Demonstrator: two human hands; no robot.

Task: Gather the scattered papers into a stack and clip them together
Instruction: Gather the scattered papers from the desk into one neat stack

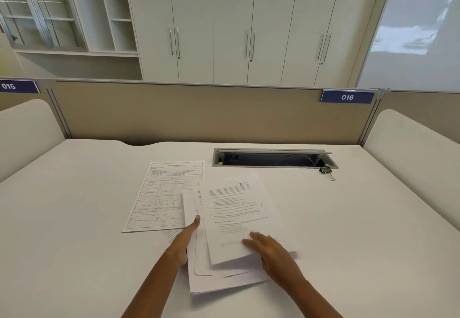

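Both hands [271,250] flank the uneven paper stack [231,230]; binder clip [327,172] well apart.

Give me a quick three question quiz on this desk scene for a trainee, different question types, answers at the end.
1. True or false: the binder clip is already on the paper pile.
2. Which hand lies flat on the top sheet: left hand or right hand?
3. Fill in: the form sheet lies to the ___ of the pile.

Key: 1 false, it lies by the cable tray. 2 right. 3 left.
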